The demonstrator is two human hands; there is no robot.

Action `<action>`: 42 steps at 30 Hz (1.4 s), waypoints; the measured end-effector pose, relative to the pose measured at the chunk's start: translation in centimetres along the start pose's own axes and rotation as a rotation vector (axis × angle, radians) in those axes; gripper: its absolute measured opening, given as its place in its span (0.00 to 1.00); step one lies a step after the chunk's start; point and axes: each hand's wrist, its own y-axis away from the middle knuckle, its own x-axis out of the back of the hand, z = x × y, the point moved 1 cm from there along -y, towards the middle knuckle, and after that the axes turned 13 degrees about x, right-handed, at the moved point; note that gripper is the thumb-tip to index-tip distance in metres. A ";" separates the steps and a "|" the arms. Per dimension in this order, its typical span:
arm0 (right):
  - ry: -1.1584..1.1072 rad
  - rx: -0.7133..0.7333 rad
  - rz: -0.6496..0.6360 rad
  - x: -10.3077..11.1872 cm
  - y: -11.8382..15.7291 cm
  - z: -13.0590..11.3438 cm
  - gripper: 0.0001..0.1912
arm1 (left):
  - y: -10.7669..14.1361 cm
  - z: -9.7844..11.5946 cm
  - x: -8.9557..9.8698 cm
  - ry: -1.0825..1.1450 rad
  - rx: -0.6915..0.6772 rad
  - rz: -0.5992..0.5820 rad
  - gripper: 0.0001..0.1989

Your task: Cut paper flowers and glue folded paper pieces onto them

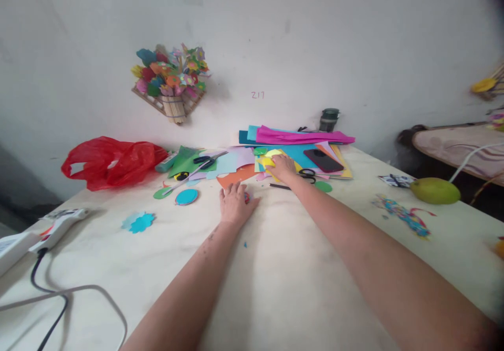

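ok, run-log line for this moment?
left hand: palm down, low over table | right hand: on yellow paper | phone: beyond, rightward

My left hand [233, 204] is bare, with slender fingers [237, 188] and a thumb [252, 203] set lower than they are. Back from those fingers, the hand narrows into my wrist, and just past it a scatter of small spots [210, 237] marks my bare left forearm [189, 283], which thickens farther from the fingertips. My right hand [282, 167] is bare too, rounded across the back behind its fingers. Behind them, my bare right forearm [346, 225] broadens steadily. Farthest from those fingers, the arm darkens, by cloth or shadow, I cannot tell. My nails are too small to make out.
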 end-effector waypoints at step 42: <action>-0.533 0.596 0.376 2.7 10.4 -8.6 0.31 | 2.2 1.7 2.5 1.267 0.266 -0.186 0.22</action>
